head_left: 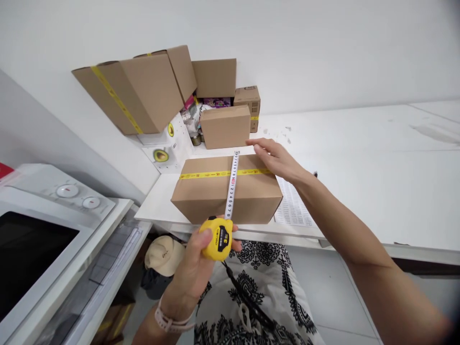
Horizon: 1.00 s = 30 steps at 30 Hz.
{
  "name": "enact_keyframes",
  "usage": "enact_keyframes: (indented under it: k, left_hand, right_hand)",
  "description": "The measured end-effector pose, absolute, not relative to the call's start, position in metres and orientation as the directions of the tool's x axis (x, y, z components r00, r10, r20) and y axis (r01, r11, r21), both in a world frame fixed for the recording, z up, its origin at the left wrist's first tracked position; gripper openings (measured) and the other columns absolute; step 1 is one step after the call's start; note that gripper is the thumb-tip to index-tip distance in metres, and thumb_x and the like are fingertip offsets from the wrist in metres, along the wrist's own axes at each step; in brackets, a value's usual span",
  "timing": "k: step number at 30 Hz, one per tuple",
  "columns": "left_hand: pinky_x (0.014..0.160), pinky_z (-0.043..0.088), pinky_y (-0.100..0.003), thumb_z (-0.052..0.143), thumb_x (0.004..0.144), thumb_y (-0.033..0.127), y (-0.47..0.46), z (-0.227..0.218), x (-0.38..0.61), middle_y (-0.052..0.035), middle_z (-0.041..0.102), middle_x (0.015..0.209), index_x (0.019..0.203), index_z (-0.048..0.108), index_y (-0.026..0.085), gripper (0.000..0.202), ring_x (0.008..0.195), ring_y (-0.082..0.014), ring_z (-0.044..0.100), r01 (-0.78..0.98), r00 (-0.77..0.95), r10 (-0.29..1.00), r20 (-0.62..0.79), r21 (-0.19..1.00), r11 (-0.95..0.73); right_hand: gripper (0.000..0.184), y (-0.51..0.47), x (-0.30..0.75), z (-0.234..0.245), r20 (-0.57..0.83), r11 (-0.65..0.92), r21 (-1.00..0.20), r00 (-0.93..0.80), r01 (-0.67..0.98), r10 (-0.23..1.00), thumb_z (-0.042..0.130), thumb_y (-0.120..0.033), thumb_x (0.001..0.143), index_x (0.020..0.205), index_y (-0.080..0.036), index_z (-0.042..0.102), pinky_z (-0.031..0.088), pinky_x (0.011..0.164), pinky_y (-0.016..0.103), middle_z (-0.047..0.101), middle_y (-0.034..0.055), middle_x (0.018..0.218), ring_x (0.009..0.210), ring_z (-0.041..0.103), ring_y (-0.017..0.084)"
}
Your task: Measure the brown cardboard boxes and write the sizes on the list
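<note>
A cardboard box [201,189] sealed with yellow printed tape lies on the white desk in front of me. My left hand [196,266] is wrapped around a yellow tape measure [214,242] at the near side of the box. Its pulled-out blade [232,187] runs across the box top, with its end near the far edge. Over the far right corner of the box hovers my right hand [275,155], fingers stretched out and apart from the blade. Nothing shows in it; whether it touches the box I cannot tell.
Behind stands a smaller plain box [226,127], beside jars and packets. Large cartons [143,96] are stacked at the left on avocado-print boxes [168,151]. A printed sheet [294,206] lies right of the box. At lower left is a microwave [46,230]; a beige cap [165,255] sits below.
</note>
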<state>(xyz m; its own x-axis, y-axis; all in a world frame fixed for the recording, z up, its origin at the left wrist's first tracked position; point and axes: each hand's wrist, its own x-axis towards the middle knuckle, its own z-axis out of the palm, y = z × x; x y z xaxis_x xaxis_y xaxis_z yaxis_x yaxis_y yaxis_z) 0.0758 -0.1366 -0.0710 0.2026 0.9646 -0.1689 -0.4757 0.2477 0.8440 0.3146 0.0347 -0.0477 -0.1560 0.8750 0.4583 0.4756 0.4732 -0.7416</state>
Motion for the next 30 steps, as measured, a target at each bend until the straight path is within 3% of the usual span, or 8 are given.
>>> enact_keyframes:
  k: [6, 12, 15, 20, 30]
  left_hand:
    - [0.083, 0.057, -0.039, 0.069, 0.086, 0.049, -0.128, -0.069, 0.085, -0.0096, 0.075, 0.101, 0.103, 0.073, 0.014, 0.039, 0.073, -0.0214, 0.072, -0.496, 0.177, 0.968, -0.179, 0.833, 0.245]
    - [0.084, 0.058, -0.041, 0.069, 0.085, 0.049, -0.123, -0.063, 0.098, -0.0098, 0.075, 0.098, 0.102, 0.07, 0.013, 0.039, 0.072, -0.0211, 0.073, -0.536, 0.177, 0.965, -0.196, 0.803, 0.261]
    - [0.084, 0.058, -0.043, 0.07, 0.084, 0.048, -0.122, -0.061, 0.104, -0.0074, 0.075, 0.094, 0.1, 0.07, 0.014, 0.037, 0.072, -0.0219, 0.073, -0.584, 0.182, 0.965, -0.189, 0.769, 0.261]
    - [0.081, 0.058, -0.036, 0.076, 0.08, 0.051, -0.131, -0.066, 0.114, -0.0075, 0.075, 0.098, 0.098, 0.07, 0.015, 0.041, 0.075, -0.0208, 0.074, -0.586, 0.172, 0.958, -0.229, 0.758, 0.287]
    - [0.077, 0.056, -0.032, 0.079, 0.077, 0.053, -0.144, -0.07, 0.12, -0.0061, 0.073, 0.104, 0.108, 0.067, 0.019, 0.048, 0.077, -0.0196, 0.073, -0.565, 0.186, 0.961, -0.204, 0.778, 0.274]
  right_hand:
    - [0.035, 0.063, 0.302, -0.051, 0.337, 0.479, -0.689, -0.344, 0.545, 0.876, 0.048, -0.029, 0.098, 0.121, -0.019, 0.073, 0.04, 0.11, 0.05, 0.07, 0.0118, 0.127, 0.124, 0.059, 0.03]
    - [0.044, 0.073, 0.306, -0.053, 0.32, 0.524, -0.676, -0.434, 0.518, 0.842, 0.042, -0.033, 0.1, 0.136, -0.021, 0.065, 0.041, 0.112, 0.047, 0.065, 0.0079, 0.139, 0.13, 0.057, 0.027]
    - [0.041, 0.074, 0.306, -0.053, 0.291, 0.514, -0.652, -0.442, 0.557, 0.848, 0.043, -0.036, 0.1, 0.129, -0.022, 0.07, 0.043, 0.11, 0.046, 0.067, 0.0069, 0.136, 0.126, 0.061, 0.028]
    - [0.045, 0.068, 0.303, -0.049, 0.224, 0.459, -0.624, -0.417, 0.633, 0.881, 0.039, -0.047, 0.102, 0.115, -0.023, 0.076, 0.046, 0.105, 0.048, 0.072, 0.0071, 0.126, 0.115, 0.066, 0.031]
    - [0.059, 0.062, 0.3, -0.046, 0.15, 0.324, -0.682, -0.308, 0.656, 0.94, 0.035, -0.063, 0.1, 0.122, -0.027, 0.076, 0.045, 0.106, 0.051, 0.069, 0.0063, 0.134, 0.121, 0.063, 0.034]
